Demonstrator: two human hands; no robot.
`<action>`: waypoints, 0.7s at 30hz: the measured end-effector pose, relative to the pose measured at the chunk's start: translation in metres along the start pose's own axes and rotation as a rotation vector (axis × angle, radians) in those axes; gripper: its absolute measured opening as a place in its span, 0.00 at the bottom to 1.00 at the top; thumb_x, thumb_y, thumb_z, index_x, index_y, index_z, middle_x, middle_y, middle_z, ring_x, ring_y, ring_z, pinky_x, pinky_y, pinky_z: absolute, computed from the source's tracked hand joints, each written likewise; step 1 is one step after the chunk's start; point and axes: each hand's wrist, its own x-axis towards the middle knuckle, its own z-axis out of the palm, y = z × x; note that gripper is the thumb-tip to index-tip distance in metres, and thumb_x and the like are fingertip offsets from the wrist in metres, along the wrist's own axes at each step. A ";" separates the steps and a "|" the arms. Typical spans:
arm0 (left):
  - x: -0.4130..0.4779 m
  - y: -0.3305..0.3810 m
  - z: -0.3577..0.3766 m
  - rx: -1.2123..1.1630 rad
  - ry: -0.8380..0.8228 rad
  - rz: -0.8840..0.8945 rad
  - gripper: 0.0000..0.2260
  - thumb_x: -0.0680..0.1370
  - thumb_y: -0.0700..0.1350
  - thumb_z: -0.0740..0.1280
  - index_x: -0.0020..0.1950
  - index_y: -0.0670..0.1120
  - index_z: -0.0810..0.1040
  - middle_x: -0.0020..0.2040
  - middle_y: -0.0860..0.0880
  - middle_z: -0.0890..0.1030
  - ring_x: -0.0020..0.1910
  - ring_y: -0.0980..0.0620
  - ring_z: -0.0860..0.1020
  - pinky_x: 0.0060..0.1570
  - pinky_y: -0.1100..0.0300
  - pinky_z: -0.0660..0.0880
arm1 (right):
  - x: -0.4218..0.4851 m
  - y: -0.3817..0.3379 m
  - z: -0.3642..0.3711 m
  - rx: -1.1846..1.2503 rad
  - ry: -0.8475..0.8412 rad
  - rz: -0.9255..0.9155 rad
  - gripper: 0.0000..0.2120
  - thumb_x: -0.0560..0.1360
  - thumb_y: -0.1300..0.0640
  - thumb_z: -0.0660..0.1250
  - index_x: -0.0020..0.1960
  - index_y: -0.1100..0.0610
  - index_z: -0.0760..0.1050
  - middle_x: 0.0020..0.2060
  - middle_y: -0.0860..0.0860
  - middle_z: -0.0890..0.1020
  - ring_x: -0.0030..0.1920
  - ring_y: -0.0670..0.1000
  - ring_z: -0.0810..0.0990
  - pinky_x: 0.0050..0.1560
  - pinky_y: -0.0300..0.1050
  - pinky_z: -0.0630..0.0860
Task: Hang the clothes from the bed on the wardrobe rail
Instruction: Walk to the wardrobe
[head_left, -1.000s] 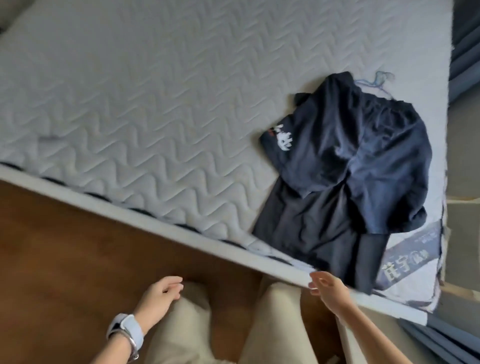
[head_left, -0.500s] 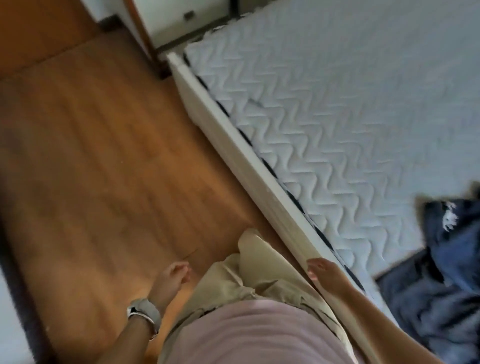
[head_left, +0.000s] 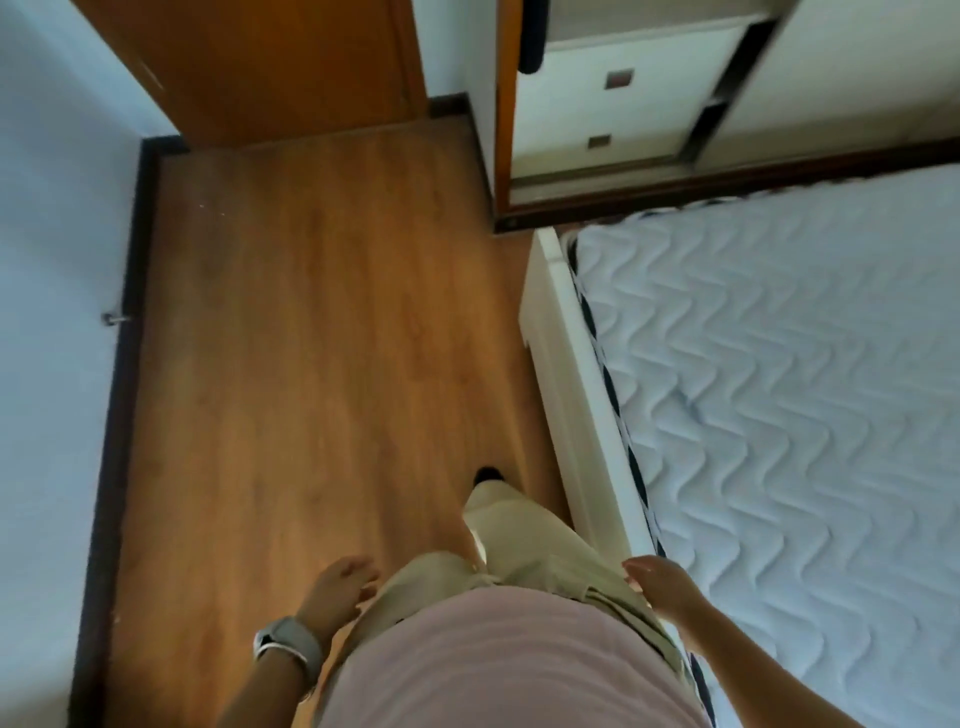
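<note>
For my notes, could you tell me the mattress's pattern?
White wavy quilting on the mattress, head view.

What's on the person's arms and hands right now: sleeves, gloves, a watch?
Both forearms are bare, with no sleeves or gloves showing. The left hand has a light grey band watch at its wrist. The right hand wears nothing visible.

The person wore a pale pink top (head_left: 498, 670), loose beige trousers (head_left: 524, 540) and a dark shoe (head_left: 490, 474), with bare forearms and a smartwatch (head_left: 288, 642) on a light grey band strapped round the left wrist.
</note>
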 end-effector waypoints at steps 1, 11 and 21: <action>0.002 0.024 -0.001 -0.006 0.010 0.044 0.08 0.80 0.40 0.59 0.58 0.42 0.71 0.51 0.43 0.76 0.46 0.47 0.74 0.42 0.57 0.69 | 0.007 -0.027 -0.007 0.023 -0.009 -0.004 0.14 0.78 0.62 0.58 0.59 0.70 0.74 0.42 0.58 0.78 0.40 0.53 0.74 0.39 0.41 0.69; 0.065 0.187 -0.036 -0.053 0.108 0.087 0.07 0.80 0.43 0.57 0.55 0.43 0.72 0.53 0.44 0.77 0.51 0.46 0.75 0.52 0.54 0.67 | 0.065 -0.257 -0.049 0.101 -0.051 -0.156 0.13 0.79 0.58 0.57 0.61 0.60 0.72 0.51 0.56 0.79 0.48 0.52 0.78 0.50 0.43 0.71; 0.194 0.377 -0.105 0.012 0.029 0.004 0.08 0.79 0.37 0.58 0.56 0.38 0.73 0.43 0.42 0.78 0.40 0.47 0.73 0.34 0.62 0.60 | 0.110 -0.366 -0.054 0.312 0.062 0.126 0.05 0.78 0.68 0.56 0.47 0.67 0.70 0.38 0.59 0.75 0.30 0.51 0.69 0.29 0.39 0.63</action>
